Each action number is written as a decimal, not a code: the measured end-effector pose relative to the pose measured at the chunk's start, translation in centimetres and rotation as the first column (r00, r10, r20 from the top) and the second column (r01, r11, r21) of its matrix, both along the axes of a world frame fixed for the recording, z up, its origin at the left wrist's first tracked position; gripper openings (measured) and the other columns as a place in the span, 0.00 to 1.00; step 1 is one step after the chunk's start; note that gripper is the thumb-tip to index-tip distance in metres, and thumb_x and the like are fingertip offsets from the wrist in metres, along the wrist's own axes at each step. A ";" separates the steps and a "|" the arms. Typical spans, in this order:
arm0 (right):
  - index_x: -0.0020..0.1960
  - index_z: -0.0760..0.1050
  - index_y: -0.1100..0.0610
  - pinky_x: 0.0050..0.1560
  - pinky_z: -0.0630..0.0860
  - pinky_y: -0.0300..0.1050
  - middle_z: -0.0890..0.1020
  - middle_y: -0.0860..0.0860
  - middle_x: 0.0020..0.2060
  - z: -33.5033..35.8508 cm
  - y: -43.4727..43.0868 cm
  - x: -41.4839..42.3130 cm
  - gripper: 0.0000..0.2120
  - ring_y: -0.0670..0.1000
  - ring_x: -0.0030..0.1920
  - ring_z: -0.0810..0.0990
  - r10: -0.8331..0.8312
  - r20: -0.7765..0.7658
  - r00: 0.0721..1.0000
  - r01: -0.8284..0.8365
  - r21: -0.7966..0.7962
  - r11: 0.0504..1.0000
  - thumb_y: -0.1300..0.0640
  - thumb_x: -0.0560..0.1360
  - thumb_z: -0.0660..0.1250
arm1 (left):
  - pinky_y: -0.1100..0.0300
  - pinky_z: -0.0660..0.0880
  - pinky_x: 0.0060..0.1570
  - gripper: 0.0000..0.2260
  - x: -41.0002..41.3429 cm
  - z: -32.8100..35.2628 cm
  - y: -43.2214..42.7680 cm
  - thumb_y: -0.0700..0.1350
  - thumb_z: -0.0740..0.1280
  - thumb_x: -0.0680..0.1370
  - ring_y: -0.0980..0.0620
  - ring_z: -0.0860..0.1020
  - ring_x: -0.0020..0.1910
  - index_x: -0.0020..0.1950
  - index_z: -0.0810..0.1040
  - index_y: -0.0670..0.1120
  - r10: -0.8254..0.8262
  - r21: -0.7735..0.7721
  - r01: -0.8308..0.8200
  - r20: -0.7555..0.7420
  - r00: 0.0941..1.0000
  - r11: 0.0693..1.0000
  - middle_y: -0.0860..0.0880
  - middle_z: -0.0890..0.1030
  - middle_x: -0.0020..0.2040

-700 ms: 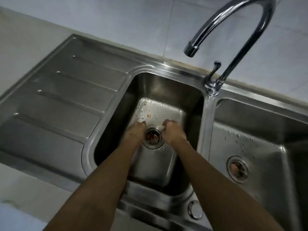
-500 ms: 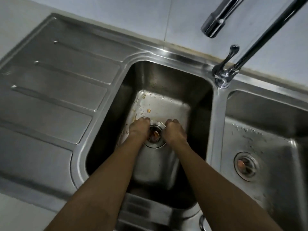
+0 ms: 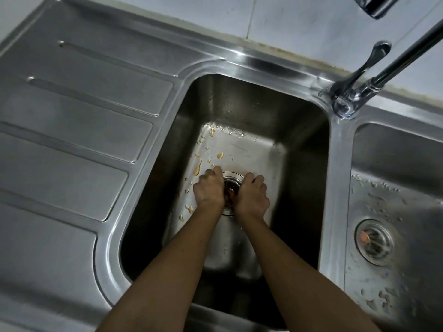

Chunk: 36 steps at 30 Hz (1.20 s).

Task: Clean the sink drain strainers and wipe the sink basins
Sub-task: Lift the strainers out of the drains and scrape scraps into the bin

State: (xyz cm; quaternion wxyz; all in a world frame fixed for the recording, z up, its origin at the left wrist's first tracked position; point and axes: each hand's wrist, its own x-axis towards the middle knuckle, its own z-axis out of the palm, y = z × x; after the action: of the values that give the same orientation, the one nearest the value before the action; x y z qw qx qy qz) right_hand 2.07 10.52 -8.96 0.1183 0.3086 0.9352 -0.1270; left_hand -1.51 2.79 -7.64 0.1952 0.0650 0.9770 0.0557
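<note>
**Strainer clutched in the mid-frame basin**

The round, ringed steel strainer (image 3: 232,182) is seated mouth-up in the floor of the brushed-steel basin (image 3: 239,109), with brownish residue inside. Its rim is clutched from either side by curled fingers of the left hand (image 3: 210,188) and right hand (image 3: 253,195). Tan droplets (image 3: 197,168) are scattered at its left. A second strainer (image 3: 374,242) is set at lower right.

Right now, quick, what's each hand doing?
Left hand: fingers curled on the strainer, gripping it.
Right hand: also curled on the strainer, gripping it.
</note>
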 end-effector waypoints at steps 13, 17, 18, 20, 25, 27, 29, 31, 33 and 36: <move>0.60 0.70 0.57 0.53 0.75 0.49 0.78 0.57 0.56 12.8 2.6 -0.7 0.19 0.59 0.56 0.78 0.150 -0.087 0.985 -0.166 -0.226 0.960 0.53 0.73 0.70 | 0.52 0.74 0.52 0.14 0.3 11.4 -0.5 0.47 0.66 0.75 0.40 0.77 0.56 0.58 0.72 0.43 0.110 0.336 -0.129 0.076 0.991 0.933 0.41 0.78 0.55; 0.49 0.78 0.53 0.53 0.77 0.45 0.83 0.55 0.48 18.0 6.2 -0.2 0.06 0.56 0.52 0.81 0.004 -0.249 0.969 -0.117 -0.439 0.891 0.57 0.72 0.69 | 0.58 0.73 0.51 0.12 1.0 16.5 0.5 0.46 0.70 0.73 0.46 0.78 0.53 0.54 0.77 0.46 0.142 0.504 -0.156 0.067 0.988 0.849 0.45 0.81 0.52; 0.45 0.78 0.52 0.53 0.78 0.46 0.83 0.54 0.46 19.0 7.2 0.4 0.04 0.56 0.51 0.81 -0.084 -0.305 0.949 -0.087 -0.507 0.858 0.59 0.72 0.68 | 0.59 0.72 0.51 0.11 1.5 17.9 1.2 0.46 0.70 0.73 0.47 0.79 0.53 0.54 0.78 0.47 0.139 0.555 -0.148 0.060 0.989 0.819 0.46 0.82 0.52; 0.41 0.76 0.51 0.53 0.79 0.49 0.82 0.52 0.42 20.7 9.5 1.7 0.05 0.55 0.48 0.82 -0.215 -0.384 0.898 -0.059 -0.589 0.806 0.60 0.72 0.68 | 0.61 0.72 0.50 0.09 2.6 20.3 3.2 0.46 0.69 0.75 0.49 0.79 0.50 0.54 0.79 0.45 0.116 0.637 -0.117 0.044 0.992 0.762 0.47 0.82 0.50; 0.38 0.79 0.52 0.48 0.80 0.53 0.84 0.54 0.39 23.0 16.8 7.3 0.05 0.57 0.43 0.82 -0.275 -0.439 0.855 -0.019 -0.557 0.830 0.54 0.71 0.66 | 0.57 0.76 0.53 0.12 7.4 24.0 10.0 0.47 0.62 0.79 0.43 0.80 0.51 0.56 0.80 0.43 0.040 0.729 -0.075 0.066 0.997 0.680 0.43 0.82 0.52; 0.39 0.80 0.53 0.41 0.82 0.53 0.84 0.56 0.39 23.5 19.6 10.2 0.07 0.58 0.41 0.82 -0.286 -0.428 0.857 -0.006 -0.565 0.825 0.54 0.74 0.64 | 0.57 0.74 0.49 0.11 9.7 24.1 12.9 0.46 0.61 0.79 0.44 0.80 0.49 0.54 0.80 0.42 -0.012 0.706 -0.056 0.090 0.996 0.706 0.42 0.82 0.51; 0.42 0.79 0.54 0.37 0.82 0.49 0.83 0.56 0.39 23.4 21.8 13.3 0.07 0.56 0.38 0.81 -0.299 -0.398 0.867 0.009 -0.588 0.809 0.56 0.76 0.64 | 0.57 0.74 0.46 0.11 11.8 23.2 15.5 0.44 0.60 0.79 0.44 0.79 0.46 0.50 0.80 0.42 -0.055 0.673 -0.065 0.156 0.986 0.737 0.41 0.83 0.49; 0.42 0.80 0.55 0.41 0.82 0.52 0.83 0.56 0.39 22.1 24.1 16.4 0.08 0.56 0.38 0.81 -0.317 -0.309 0.897 0.069 -0.610 0.790 0.56 0.76 0.63 | 0.58 0.71 0.42 0.10 14.0 21.6 18.0 0.42 0.61 0.77 0.42 0.80 0.48 0.48 0.80 0.39 -0.097 0.623 -0.074 0.236 0.967 0.779 0.38 0.82 0.49; 0.46 0.81 0.58 0.46 0.80 0.52 0.84 0.58 0.43 19.8 26.0 19.3 0.11 0.57 0.42 0.81 -0.275 -0.165 0.947 0.125 -0.600 0.790 0.55 0.76 0.61 | 0.60 0.69 0.40 0.10 16.3 19.5 20.1 0.38 0.61 0.75 0.39 0.80 0.49 0.49 0.80 0.35 -0.136 0.572 -0.085 0.333 0.933 0.816 0.37 0.81 0.46; 0.58 0.77 0.66 0.47 0.78 0.50 0.81 0.65 0.55 15.9 27.6 22.8 0.15 0.55 0.43 0.77 -0.266 0.043 0.963 0.224 -0.676 0.702 0.58 0.78 0.59 | 0.60 0.68 0.36 0.11 19.5 16.1 21.9 0.35 0.60 0.74 0.46 0.76 0.43 0.52 0.79 0.35 -0.177 0.498 -0.086 0.458 0.871 0.863 0.39 0.78 0.44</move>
State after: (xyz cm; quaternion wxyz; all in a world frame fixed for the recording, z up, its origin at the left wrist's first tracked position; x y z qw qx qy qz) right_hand 24.90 38.11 6.96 0.1769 0.3625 0.7787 -0.4805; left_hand 17.99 24.71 8.48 0.4130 0.1213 0.8447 0.3180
